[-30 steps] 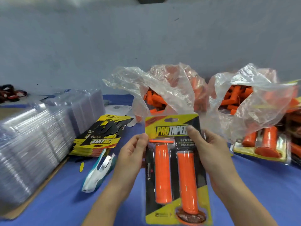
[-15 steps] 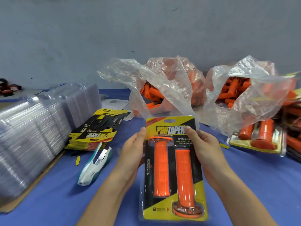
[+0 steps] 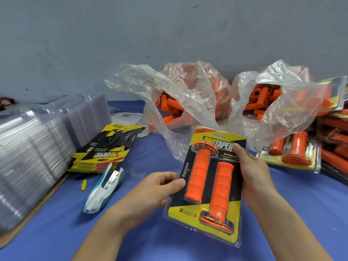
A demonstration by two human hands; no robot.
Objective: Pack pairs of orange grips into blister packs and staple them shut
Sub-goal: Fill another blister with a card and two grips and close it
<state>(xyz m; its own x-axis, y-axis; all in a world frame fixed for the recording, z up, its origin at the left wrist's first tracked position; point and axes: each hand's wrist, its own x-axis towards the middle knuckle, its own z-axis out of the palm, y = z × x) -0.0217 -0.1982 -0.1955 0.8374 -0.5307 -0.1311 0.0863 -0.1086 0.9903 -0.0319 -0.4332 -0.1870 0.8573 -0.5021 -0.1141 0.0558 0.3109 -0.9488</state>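
- Stapler [image 3: 103, 191]: lies on the blue bench [image 3: 56, 232], left of the left fingers, well apart from both hands. Untouched, same spot as 1.0 s ago.
- Left hand [image 3: 156, 187]: has slid down from the top left corner of the blister pack [image 3: 205, 219] to the middle of its left edge. Thumb lies on the front face and the other fingers curl behind, pinching the edge. Forearm comes in from lower left, wrist roughly level.
- Blister pack: between the two hands, lifted off the bench. It was upright 0.5 s ago and now tilts with its top leaning right. Two orange grips [image 3: 197, 172] sit side by side inside, flanges at opposite ends.
- Judgement: pack is filled and closed, and the re-grip looks like pressing the edges or a check before stapling. No staples can be made out.
- Right hand [image 3: 252, 170]: holds the upper right edge, thumb on the printed card, other fingers hidden behind. Forearm enters from lower right.
- Finished packs [image 3: 293, 153]: piled right of the right fingers, near.
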